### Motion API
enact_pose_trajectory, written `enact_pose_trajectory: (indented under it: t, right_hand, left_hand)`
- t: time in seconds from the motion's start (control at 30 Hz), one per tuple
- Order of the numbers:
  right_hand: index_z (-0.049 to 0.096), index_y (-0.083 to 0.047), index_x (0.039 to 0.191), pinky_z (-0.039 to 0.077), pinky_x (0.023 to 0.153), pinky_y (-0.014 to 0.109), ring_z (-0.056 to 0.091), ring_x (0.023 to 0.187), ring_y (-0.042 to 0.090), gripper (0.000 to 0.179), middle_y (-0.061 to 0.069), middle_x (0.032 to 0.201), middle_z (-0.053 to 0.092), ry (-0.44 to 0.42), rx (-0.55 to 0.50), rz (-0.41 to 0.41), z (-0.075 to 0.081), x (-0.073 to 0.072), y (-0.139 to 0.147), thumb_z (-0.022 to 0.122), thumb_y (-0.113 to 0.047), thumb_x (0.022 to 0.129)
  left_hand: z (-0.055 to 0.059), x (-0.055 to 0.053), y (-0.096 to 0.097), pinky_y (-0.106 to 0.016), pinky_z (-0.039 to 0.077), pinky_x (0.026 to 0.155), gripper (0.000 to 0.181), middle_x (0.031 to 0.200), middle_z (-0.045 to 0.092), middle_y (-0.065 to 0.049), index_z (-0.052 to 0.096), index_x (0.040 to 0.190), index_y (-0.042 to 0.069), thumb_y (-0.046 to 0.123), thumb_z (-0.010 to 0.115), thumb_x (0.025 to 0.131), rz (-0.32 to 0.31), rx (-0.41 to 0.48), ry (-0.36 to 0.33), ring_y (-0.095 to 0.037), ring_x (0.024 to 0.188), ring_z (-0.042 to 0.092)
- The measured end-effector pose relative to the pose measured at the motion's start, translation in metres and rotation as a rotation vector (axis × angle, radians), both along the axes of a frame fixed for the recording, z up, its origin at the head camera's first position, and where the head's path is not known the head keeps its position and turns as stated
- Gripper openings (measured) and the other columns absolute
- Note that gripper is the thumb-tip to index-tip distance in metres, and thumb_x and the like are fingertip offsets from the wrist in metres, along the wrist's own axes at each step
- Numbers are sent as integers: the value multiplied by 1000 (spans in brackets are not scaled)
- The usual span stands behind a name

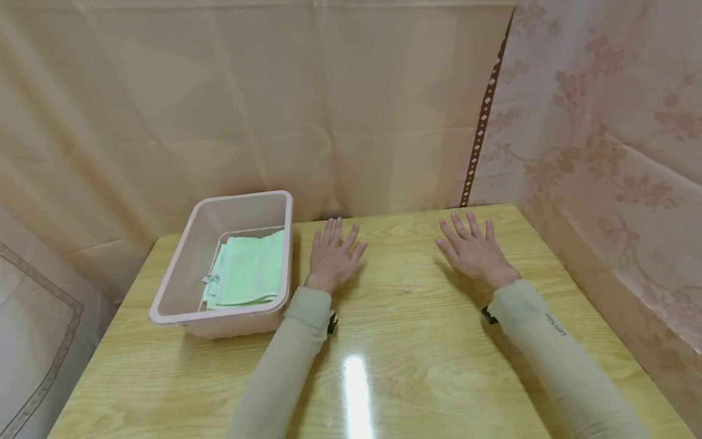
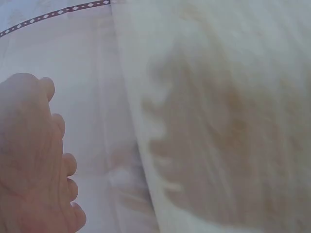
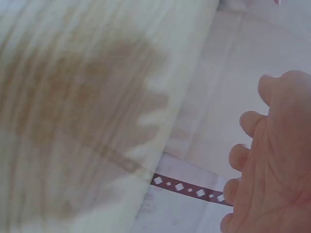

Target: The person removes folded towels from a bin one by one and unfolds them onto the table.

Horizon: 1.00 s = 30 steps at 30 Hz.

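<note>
Worktop (image 1: 417, 353): wood-grained, glossy, right in front of you.
Plastic tub (image 1: 236, 325): pale pink, standing at your left, likely light and fairly stiff; grip its rim (image 1: 287, 244).
Green towel (image 1: 247, 268): folded inside the tub, probably soft, limp and light; pinch a folded edge.
Left hand (image 1: 333, 256): empty, fingers spread.
Right hand (image 1: 476, 251): empty, fingers spread.

small dark lettering (image 1: 556, 324) on right sleeve (image 1: 578, 372), not clearly legible, towel tag (image 1: 211, 278) marks unreadable
</note>
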State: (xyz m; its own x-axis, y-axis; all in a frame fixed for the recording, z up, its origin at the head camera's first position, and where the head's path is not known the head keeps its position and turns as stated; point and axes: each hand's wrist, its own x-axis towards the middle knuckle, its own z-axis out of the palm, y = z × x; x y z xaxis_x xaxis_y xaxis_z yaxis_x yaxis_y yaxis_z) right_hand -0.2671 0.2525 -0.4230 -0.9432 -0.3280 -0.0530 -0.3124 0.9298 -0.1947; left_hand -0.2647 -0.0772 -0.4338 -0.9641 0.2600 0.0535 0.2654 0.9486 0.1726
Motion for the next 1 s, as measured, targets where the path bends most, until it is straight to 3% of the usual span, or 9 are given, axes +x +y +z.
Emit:
enact_pose_trajectory:
  t: [0.17,0.27,0.37,0.53,0.67,0.83,1.0]
  right_hand:
    - [9,-16,164,-23,110,65,-20,150,39,71,16,168,-4,5,8,6,14,-1,-5,17,-58,108]
    - [9,-18,164,-19,110,68,-18,150,41,73,16,168,-3,31,20,26,25,-1,-12,16,-62,106]
    - [8,-21,164,-14,111,70,-14,151,42,73,16,168,-2,66,23,55,38,1,-22,17,-63,106]
    - [6,-23,164,-16,112,68,-15,151,40,70,15,168,-2,103,7,108,57,12,-41,20,-61,107]
    - [6,-22,164,-17,113,64,-18,151,36,71,12,168,-4,127,5,155,68,20,-59,20,-61,107]
    - [9,-21,164,-11,116,64,-16,152,33,70,12,169,-2,147,-56,215,75,27,-79,20,-60,107]
    - [9,-18,164,-1,119,63,-12,153,32,69,10,168,-3,94,-271,305,78,40,-101,29,-55,109]
  left_hand:
    - [25,-9,18,-53,-2,122,64,169,-5,-13,7,164,30,59,12,107,-11,-17,1,-28,154,-11]
    - [51,-15,29,-51,-6,122,64,169,-9,-12,0,164,33,59,8,106,-11,-61,29,-27,154,-15]
    - [85,-18,32,-50,-7,121,64,168,-10,-12,-2,164,33,59,6,106,-4,-128,92,-27,153,-15]
    - [137,-16,15,-50,-7,121,63,167,-16,-14,-7,163,34,59,5,106,13,-175,168,-27,152,-19]
    - [166,-12,-12,-49,-12,120,62,163,-25,-12,-10,161,35,58,5,106,39,-149,209,-25,149,-26]
    - [182,-10,-50,-50,-13,120,62,163,-27,-12,-10,161,35,59,5,105,59,-139,210,-24,147,-30]
    - [180,-12,-93,-52,-10,120,64,164,-24,-15,-7,163,31,58,6,106,76,-160,196,-28,149,-27]
